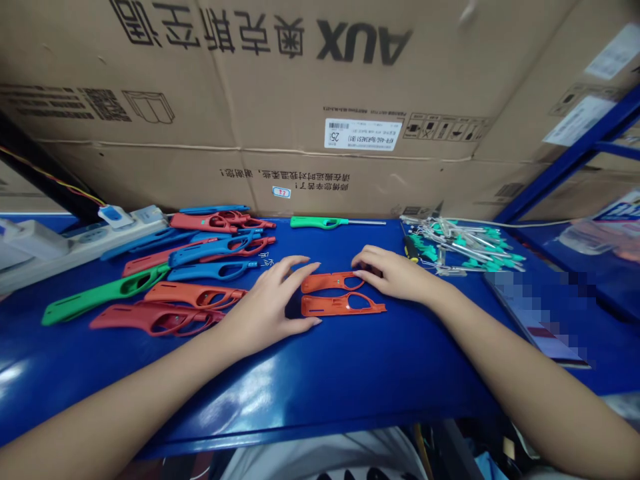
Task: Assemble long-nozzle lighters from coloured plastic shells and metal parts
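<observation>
Two orange plastic lighter-shell halves lie side by side on the blue table (350,373): the far half (333,282) and the near half (343,305). My left hand (273,303) rests flat at their left ends, fingers spread and open. My right hand (393,270) lies over the far half's right end, fingertips touching it, with its fingers loosely curved and nothing gripped.
A heap of red, blue, orange and green shell halves (190,273) lies to the left. A finished green lighter (330,222) sits at the back. Metal-and-green inner parts (465,247) are piled at right. A white power strip (75,243) is far left. Cardboard boxes (320,100) wall off the back.
</observation>
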A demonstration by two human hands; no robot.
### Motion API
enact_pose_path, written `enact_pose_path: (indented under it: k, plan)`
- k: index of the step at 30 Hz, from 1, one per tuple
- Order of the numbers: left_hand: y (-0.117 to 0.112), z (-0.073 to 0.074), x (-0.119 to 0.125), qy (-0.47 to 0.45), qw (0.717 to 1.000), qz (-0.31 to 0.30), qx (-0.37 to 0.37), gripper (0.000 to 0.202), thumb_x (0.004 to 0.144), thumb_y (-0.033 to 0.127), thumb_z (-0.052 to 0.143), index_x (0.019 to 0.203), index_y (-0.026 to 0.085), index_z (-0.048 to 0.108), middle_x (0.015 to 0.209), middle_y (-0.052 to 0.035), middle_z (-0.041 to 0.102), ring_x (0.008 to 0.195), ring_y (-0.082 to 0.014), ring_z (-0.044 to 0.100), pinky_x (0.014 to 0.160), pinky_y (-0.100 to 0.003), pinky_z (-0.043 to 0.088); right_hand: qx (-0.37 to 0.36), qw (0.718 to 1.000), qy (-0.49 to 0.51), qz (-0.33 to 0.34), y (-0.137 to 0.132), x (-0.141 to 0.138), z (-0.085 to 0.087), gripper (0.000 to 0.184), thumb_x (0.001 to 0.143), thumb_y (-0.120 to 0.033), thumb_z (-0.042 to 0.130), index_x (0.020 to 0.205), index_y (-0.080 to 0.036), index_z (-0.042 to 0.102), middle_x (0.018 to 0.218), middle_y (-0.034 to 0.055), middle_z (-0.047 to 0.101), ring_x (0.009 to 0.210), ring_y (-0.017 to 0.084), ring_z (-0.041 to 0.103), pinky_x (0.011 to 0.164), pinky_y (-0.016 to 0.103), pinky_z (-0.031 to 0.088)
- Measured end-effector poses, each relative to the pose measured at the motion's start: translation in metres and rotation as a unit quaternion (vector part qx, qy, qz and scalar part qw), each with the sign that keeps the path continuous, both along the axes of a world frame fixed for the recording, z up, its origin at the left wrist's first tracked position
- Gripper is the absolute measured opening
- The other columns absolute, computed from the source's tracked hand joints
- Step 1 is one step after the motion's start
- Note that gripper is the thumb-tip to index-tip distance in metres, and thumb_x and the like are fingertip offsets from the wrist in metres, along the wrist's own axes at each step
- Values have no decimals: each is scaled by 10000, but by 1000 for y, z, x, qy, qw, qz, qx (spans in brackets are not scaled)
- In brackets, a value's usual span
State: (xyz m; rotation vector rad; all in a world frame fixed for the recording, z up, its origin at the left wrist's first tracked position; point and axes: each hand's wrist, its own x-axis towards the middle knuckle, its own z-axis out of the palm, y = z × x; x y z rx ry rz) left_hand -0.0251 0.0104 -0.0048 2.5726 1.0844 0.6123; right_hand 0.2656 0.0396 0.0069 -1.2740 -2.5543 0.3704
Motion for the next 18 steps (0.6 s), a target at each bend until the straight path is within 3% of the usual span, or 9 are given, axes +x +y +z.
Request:
enact_pose_path:
  k: [3,6,9,12,14,18]
  plan:
    - [1,-1,0,36,998,-38,22,595,891,434,682,1426,281,472,1472,-109,459,1338,-312,445,1107,-520,396,49,998,-23,-45,0,5,7,300,1018,-382,433,1176,-213,623,1194,102,630,1012,221,625,835,336,494]
    - [1,-1,1,59,993,-98,20,439,957,436,593,1367,284,546,1412,-81,548,1287,-283,492,1072,-480,430,90,987,-38,-126,4,27,24,282,999,-374,442,1099,-216,652,1168,90,661,1050,241,627,874,353,481]
    - [-1,-2,2,62,990,-127,24,407,994,412,534,1374,267,545,1391,-71,584,1264,-258,523,1071,-449,441,80,943,-98,-308,8,60,43,217,936,-345,518,996,-216,682,1087,80,702,985,253,634,795,339,460]
    - [-2,-3,2,53,991,-121,22,398,1010,378,503,1387,256,538,1391,-78,588,1251,-248,542,1062,-434,457,75,906,-109,-403,6,94,56,174,876,-301,558,897,-183,684,1022,136,713,902,291,631,688,351,424]
    - [-2,-4,2,43,992,-120,13,382,1016,348,490,1383,256,544,1383,-79,592,1241,-243,548,1053,-427,466,66,888,-107,-443,3,114,61,177,859,-325,587,821,-175,674,873,155,706,799,285,621,646,355,409]
    - [1,-4,4,24,992,-123,3,337,1010,293,490,1328,252,594,1322,-88,617,1181,-242,569,997,-415,496,71,881,-95,-457,-1,145,59,109,827,-268,626,768,-188,670,805,141,687,712,248,603,637,355,398]
